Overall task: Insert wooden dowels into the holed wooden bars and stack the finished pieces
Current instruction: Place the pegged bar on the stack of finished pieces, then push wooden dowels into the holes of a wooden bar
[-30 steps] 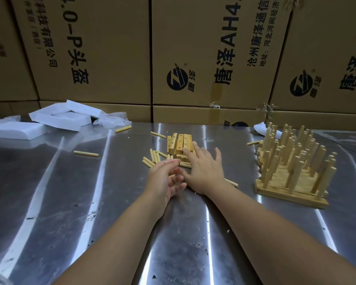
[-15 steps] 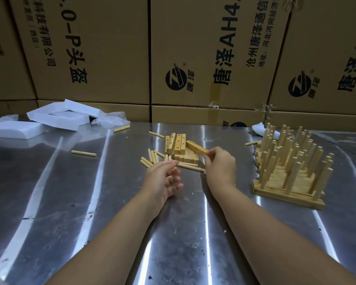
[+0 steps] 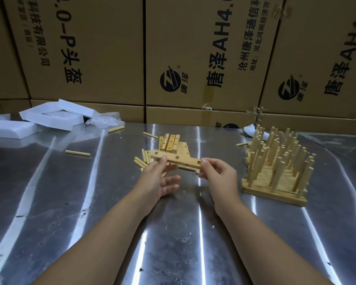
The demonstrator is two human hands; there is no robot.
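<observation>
- The step in hand is the start of a new piece: one holed bar is lifted above the worktop, its holes facing up and empty.
- The right hand pinches the bar's right end with its fingertips; the left hand touches the left end with thumb and forefinger, its other fingers loosely open.
- The bar is held over the loose dowels and in front of the pile of empty bars.
- The finished stack, full of upright dowels, stands well apart to the right.
- Next, I judge, the left hand must free itself to pick a dowel, then align it straight with a hole before pressing.
</observation>
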